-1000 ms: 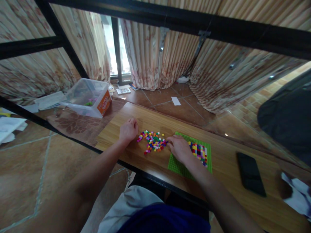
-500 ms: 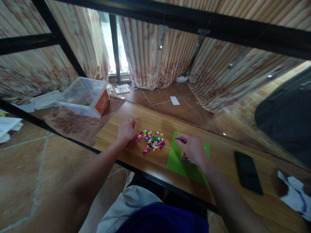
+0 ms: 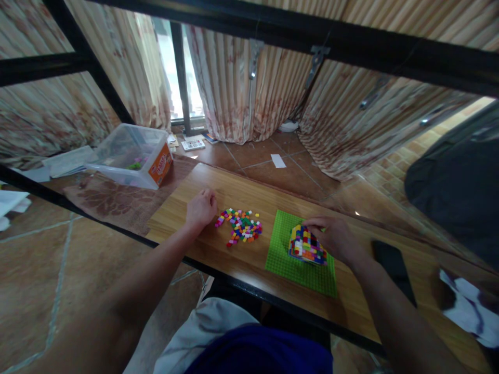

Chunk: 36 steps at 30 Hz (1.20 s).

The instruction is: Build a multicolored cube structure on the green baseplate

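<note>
My right hand [image 3: 331, 236] is closed in a pinch at the upper right edge of a multicoloured toy-brick structure [image 3: 306, 245]. What lies between its fingertips is too small and hidden to make out. The structure stands on a green studded baseplate [image 3: 277, 257]. Left of the plate, a loose pile of small coloured bricks [image 3: 244, 226] is spread over the wooden table [image 3: 234, 259]. Beside the pile's left end rests my left hand [image 3: 202, 208], its fingers curled closed, with nothing visible in them.
A black phone [image 3: 393, 270] lies on the table to the right, with crumpled white paper [image 3: 470, 306] beyond it. At the back left stands a clear plastic box [image 3: 132, 156] with an orange label. A black metal bar [image 3: 273, 26] crosses overhead, before curtains [image 3: 230, 88].
My right hand has moved right across the baseplate, from its upper left part to the structure's right side, uncovering the structure. A small dark bit showed at its fingertips earlier. My left hand stays put.
</note>
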Each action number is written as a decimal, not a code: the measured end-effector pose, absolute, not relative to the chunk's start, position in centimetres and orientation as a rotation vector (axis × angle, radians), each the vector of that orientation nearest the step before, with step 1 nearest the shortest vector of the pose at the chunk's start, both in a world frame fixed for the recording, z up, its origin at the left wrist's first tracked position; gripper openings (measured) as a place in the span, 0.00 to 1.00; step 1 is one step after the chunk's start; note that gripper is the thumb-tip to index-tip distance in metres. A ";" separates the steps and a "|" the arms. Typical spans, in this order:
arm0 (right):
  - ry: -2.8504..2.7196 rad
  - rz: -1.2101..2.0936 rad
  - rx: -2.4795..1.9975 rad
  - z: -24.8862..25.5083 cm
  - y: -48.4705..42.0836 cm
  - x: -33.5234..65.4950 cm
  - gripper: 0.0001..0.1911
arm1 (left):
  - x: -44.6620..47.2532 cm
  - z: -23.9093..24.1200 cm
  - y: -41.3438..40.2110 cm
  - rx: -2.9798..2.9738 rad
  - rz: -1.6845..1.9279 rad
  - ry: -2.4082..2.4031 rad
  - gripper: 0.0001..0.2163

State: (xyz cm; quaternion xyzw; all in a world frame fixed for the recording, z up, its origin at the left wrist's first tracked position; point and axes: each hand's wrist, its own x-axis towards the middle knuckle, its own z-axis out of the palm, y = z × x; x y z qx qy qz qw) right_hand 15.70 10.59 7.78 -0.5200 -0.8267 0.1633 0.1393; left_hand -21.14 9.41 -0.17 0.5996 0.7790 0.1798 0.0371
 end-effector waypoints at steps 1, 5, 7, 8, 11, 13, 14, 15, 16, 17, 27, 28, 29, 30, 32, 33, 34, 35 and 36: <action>-2.399 0.470 -1.503 7.7 10.5 15.8 0.13 | -21.1 -0.2 9.4 1.841 0.554 2.392 0.10; -2.468 0.448 -1.434 7.5 10.6 16.3 0.14 | -21.2 -0.3 9.4 1.837 0.570 2.390 0.09; -2.494 0.434 -1.396 7.4 10.7 16.6 0.14 | -21.2 -0.3 9.4 1.843 0.589 2.381 0.09; -2.492 0.422 -1.392 7.3 10.7 16.7 0.14 | -21.2 -0.4 9.4 1.846 0.595 2.379 0.09; -2.432 0.404 -1.425 7.0 11.0 16.8 0.15 | -21.2 -0.4 9.4 1.852 0.591 2.379 0.10; -2.379 0.445 -1.451 7.0 11.2 16.8 0.15 | -21.2 -0.3 9.5 1.847 0.578 2.384 0.10; -2.352 0.480 -1.469 7.0 11.2 16.7 0.16 | -21.2 -0.3 9.5 1.845 0.573 2.385 0.10; -2.328 0.521 -1.490 7.1 11.3 16.7 0.16 | -21.2 -0.2 9.5 1.843 0.570 2.385 0.10; -2.305 0.560 -1.508 7.1 11.4 16.7 0.16 | -21.1 -0.2 9.4 1.840 0.567 2.386 0.10; -2.285 0.597 -1.519 7.2 11.5 16.7 0.16 | -21.1 -0.1 9.4 1.838 0.562 2.386 0.10; -1.975 1.049 -1.553 6.0 12.0 17.3 0.17 | -21.1 0.0 9.3 1.847 0.563 2.383 0.10; -1.971 1.050 -1.548 6.0 12.0 17.3 0.17 | -21.1 -0.1 9.3 1.848 0.563 2.385 0.10; -1.976 1.042 -1.547 6.1 12.0 17.2 0.18 | -21.1 -0.1 9.3 1.850 0.564 2.387 0.10; -1.988 1.023 -1.553 6.2 11.9 17.1 0.18 | -21.1 -0.2 9.3 1.851 0.566 2.389 0.10; -2.031 0.950 -1.570 6.5 11.8 16.9 0.17 | -21.1 -0.2 9.3 1.850 0.574 2.388 0.10; -2.063 0.904 -1.572 6.7 11.7 16.8 0.16 | -21.1 -0.2 9.3 1.850 0.575 2.383 0.10; -2.099 0.856 -1.565 6.9 11.6 16.7 0.15 | -21.1 -0.2 9.4 1.847 0.574 2.380 0.10; -2.133 0.811 -1.551 7.0 11.6 16.6 0.14 | -21.1 -0.1 9.4 1.845 0.569 2.377 0.10; -2.162 0.777 -1.531 7.2 11.6 16.6 0.14 | -21.1 -0.1 9.4 1.840 0.564 2.376 0.10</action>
